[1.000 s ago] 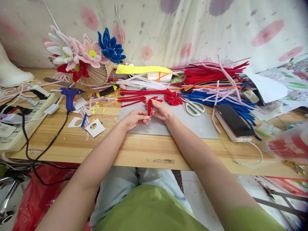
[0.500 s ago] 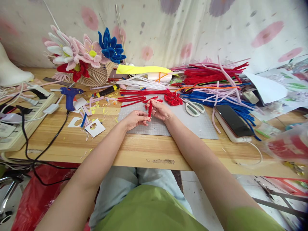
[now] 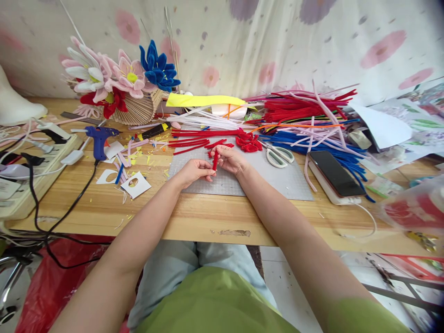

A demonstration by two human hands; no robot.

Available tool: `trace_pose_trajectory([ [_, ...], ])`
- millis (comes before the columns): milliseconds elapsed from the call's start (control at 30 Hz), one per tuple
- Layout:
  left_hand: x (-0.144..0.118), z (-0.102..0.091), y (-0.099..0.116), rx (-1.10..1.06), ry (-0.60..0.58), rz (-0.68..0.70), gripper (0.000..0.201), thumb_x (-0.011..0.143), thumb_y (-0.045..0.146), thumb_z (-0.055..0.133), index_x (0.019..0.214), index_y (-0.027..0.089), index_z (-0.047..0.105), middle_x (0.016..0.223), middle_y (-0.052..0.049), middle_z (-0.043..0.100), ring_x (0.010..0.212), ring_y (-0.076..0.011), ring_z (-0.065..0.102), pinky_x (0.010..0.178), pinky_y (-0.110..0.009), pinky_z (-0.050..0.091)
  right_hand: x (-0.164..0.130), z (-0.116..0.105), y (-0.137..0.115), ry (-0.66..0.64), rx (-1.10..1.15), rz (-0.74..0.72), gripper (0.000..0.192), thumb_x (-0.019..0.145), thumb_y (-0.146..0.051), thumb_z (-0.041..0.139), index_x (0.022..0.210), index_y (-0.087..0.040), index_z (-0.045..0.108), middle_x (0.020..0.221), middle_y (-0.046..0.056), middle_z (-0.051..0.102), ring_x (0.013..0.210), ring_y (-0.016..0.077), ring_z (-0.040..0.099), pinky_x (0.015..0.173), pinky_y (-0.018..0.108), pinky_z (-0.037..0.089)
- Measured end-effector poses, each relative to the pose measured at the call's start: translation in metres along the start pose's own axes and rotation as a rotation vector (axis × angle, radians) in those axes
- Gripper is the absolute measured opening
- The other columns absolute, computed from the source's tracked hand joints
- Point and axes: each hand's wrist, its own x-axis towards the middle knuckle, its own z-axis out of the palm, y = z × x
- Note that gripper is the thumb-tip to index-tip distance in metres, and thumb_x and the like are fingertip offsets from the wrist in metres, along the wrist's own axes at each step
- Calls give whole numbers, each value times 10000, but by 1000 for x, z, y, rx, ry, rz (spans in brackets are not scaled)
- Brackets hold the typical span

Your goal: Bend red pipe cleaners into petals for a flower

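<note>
Item: red pipe cleaner piece (image 3: pixel 215 160), short and folded, held upright over the grey cutting mat (image 3: pixel 277 180) near the middle of the wooden table (image 3: pixel 194 217).

Left hand (image 3: pixel 193 170): fingers closed on the lower end of the piece.

Right hand (image 3: pixel 231 159): fingers closed on the upper part, touching the left hand's fingertips.

Adjacent: loose red stems (image 3: pixel 190 143) are laid just beyond the hands; a red bent cluster (image 3: pixel 248 142) and white-handled scissors (image 3: pixel 279 155) are set to the right on the mat. A blue glue gun (image 3: pixel 99 138) is placed well to the left, a phone (image 3: pixel 335 173) well to the right.
</note>
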Motion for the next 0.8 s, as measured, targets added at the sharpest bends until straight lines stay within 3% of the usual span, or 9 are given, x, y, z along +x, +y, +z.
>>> trace_pose_trajectory([
  [267, 3, 1, -3, 4, 22, 19, 278, 524, 247, 812, 682, 106, 632, 614, -29, 677, 463, -77, 557, 624, -293, 533, -2, 8, -4, 67, -42, -80, 236, 658, -201, 700, 570, -154, 486, 559, -8, 569, 471, 42, 429, 404, 154, 271],
  [500, 7, 0, -5, 5, 121, 98, 261, 547, 250, 781, 705, 117, 621, 640, -28, 680, 485, -89, 568, 648, -308, 521, -1, 9, -6, 159, -159, -174, 211, 638, -283, 707, 615, -161, 536, 612, -2, 603, 492, 52, 451, 408, 173, 267],
  [633, 13, -10, -7, 101, 295, 175, 200, 627, 251, 714, 764, 127, 634, 680, -22, 673, 495, -96, 562, 622, -294, 500, 2, 1, -10, 204, -440, -300, 265, 640, -393, 716, 680, -164, 588, 669, 2, 623, 577, 82, 524, 471, 189, 349],
  [733, 16, -24, -7, 385, 499, 279, 213, 733, 289, 627, 897, 159, 663, 777, -35, 676, 558, -119, 573, 631, -294, 477, 6, -11, -11, 339, -540, -406, 277, 638, -407, 706, 657, -166, 572, 648, -9, 600, 619, 90, 535, 569, 210, 416],
  [800, 15, -35, -6, 647, 692, 355, 206, 770, 308, 592, 918, 190, 675, 832, -50, 663, 709, -164, 601, 722, -320, 465, 8, -21, -11, 448, -550, -424, 270, 670, -423, 667, 690, -173, 565, 632, -19, 571, 589, 83, 501, 556, 211, 400],
])
